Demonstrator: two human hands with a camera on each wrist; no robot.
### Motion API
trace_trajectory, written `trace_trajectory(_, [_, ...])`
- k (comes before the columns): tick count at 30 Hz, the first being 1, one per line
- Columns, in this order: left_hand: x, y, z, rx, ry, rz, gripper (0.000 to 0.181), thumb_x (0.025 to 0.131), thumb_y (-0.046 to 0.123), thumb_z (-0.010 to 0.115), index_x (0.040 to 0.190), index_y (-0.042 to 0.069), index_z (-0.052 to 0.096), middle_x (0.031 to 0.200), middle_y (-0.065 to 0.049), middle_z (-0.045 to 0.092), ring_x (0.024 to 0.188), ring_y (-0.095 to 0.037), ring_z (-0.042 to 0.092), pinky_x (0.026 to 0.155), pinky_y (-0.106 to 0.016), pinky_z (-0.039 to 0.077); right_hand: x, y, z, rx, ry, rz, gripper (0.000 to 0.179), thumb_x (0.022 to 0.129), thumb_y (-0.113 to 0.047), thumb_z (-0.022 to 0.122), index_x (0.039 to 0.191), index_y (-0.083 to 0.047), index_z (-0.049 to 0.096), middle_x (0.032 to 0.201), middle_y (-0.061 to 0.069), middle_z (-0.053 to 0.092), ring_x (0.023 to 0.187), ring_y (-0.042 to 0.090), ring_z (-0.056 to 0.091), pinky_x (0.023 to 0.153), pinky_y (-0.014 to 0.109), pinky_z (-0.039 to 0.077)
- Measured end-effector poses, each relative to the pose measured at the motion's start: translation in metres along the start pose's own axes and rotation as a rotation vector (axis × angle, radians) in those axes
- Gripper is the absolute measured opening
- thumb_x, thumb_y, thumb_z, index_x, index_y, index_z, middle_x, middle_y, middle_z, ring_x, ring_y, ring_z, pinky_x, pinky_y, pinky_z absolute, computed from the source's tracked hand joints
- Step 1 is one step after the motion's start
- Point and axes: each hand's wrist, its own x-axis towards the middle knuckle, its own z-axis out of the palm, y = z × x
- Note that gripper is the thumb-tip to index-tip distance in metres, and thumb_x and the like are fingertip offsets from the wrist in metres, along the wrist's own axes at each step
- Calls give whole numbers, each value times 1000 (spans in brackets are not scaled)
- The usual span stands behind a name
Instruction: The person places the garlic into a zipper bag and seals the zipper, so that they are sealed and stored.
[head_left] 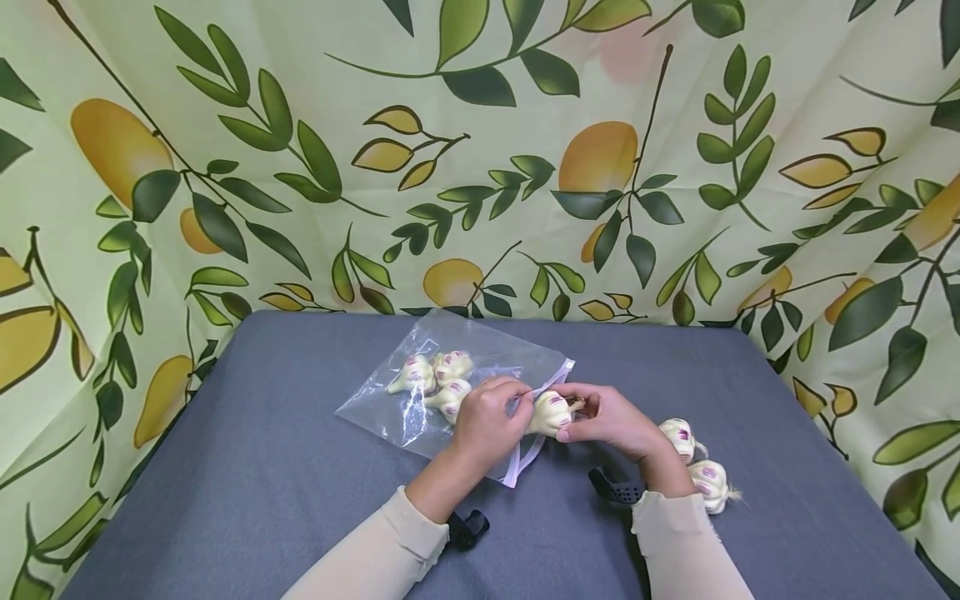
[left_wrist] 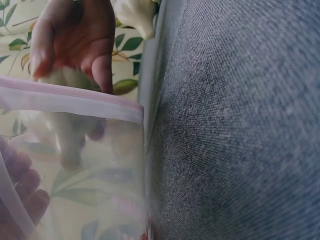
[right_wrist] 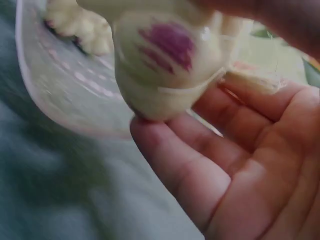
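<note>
A clear zip bag (head_left: pixel 386 412) lies on the table with several garlic bulbs (head_left: pixel 414 375) inside, its mouth facing right. My left hand (head_left: pixel 487 425) pinches the bag at the mouth; in the left wrist view its fingers (left_wrist: pixel 30 195) show through the plastic. Between thumb and fingers my right hand (head_left: pixel 615 423) holds another garlic bulb (head_left: pixel 552 413) at the opening. In the right wrist view that bulb (right_wrist: pixel 165 65) has purple streaks, and the thumb and fingers grip its sides. The left wrist view shows it partly behind the pale zip strip (left_wrist: pixel 75 100).
Two more garlic bulbs, one farther back (head_left: pixel 678 438) and one nearer (head_left: pixel 711 485), lie on the table right of my right wrist. The grey-blue table (head_left: pixel 247 467) meets a leaf-and-fruit patterned curtain (head_left: pixel 300 208) at the back and sides.
</note>
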Motion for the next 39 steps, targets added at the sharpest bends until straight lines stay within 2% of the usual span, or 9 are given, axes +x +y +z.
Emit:
trace_trajectory(3, [0, 1, 1, 6, 3, 7, 8, 80, 11, 71, 86, 8, 76, 86, -1, 74, 88, -17, 72, 79, -29, 57, 8, 2, 13, -24, 63, 12, 56, 78, -10, 80, 129, -1, 59, 107, 11, 67, 86, 15, 63, 72, 26, 53])
trace_trajectory(9, [0, 3, 2, 10, 8, 19, 11, 80, 11, 71, 88, 8, 77, 89, -1, 75, 88, -17, 72, 79, -29, 57, 24, 4, 38, -156, 291, -3, 51, 77, -12, 81, 125, -4, 64, 113, 14, 69, 90, 12, 65, 77, 22, 53])
trace_trajectory(12, [0, 3, 3, 12, 14, 33, 11, 80, 11, 71, 88, 8, 77, 90, -1, 75, 89, -16, 72, 80, -28, 57, 28, 3, 47, -227, 377, 3, 47, 77, -10, 79, 122, -3, 66, 105, 14, 70, 85, 14, 62, 75, 23, 51])
trace_trajectory(18, [-1, 5, 4, 7, 11, 48, 9, 80, 11, 70, 86, 9, 76, 89, -1, 74, 89, -16, 71, 82, -27, 56, 32, 6, 59, -377, 480, 28, 43, 77, -12, 74, 119, -4, 67, 105, 16, 72, 91, 27, 65, 81, 39, 53])
trace_trajectory(22, [-1, 7, 6, 1, 4, 55, 8, 79, 11, 70, 85, 9, 76, 88, -1, 74, 89, -16, 72, 81, -27, 56, 34, 7, 67, -505, 514, 43, 28, 80, -12, 69, 107, -5, 69, 98, 18, 71, 88, 34, 66, 78, 49, 52])
trace_trajectory(26, [-1, 8, 6, 3, 3, 57, 8, 78, 10, 71, 84, 9, 76, 88, 0, 74, 87, -16, 71, 80, -27, 56, 34, 6, 73, -540, 536, 52, 15, 83, -10, 65, 97, -6, 68, 86, 16, 69, 75, 31, 62, 69, 48, 50])
trace_trajectory(30, [-1, 8, 6, -1, 7, 59, 7, 78, 9, 70, 83, 10, 75, 85, 1, 73, 83, -15, 70, 76, -26, 55, 35, 3, 76, -495, 544, 33, 23, 84, -7, 63, 106, -6, 70, 86, 14, 70, 76, 30, 62, 70, 47, 51])
trace_trajectory(33, [-1, 7, 6, -9, -1, 54, 6, 78, 9, 70, 82, 10, 75, 84, 1, 73, 83, -14, 70, 76, -26, 55, 38, 1, 79, -449, 535, 6, 34, 86, -7, 63, 120, -8, 68, 101, 15, 73, 92, 33, 68, 83, 49, 53])
trace_trajectory(39, [-1, 8, 5, -19, -21, 40, 8, 79, 9, 69, 84, 8, 76, 88, 1, 74, 89, -15, 71, 80, -26, 55, 40, 1, 84, -396, 522, -52, 38, 89, 0, 56, 125, -2, 65, 118, 18, 69, 110, 36, 65, 95, 48, 50])
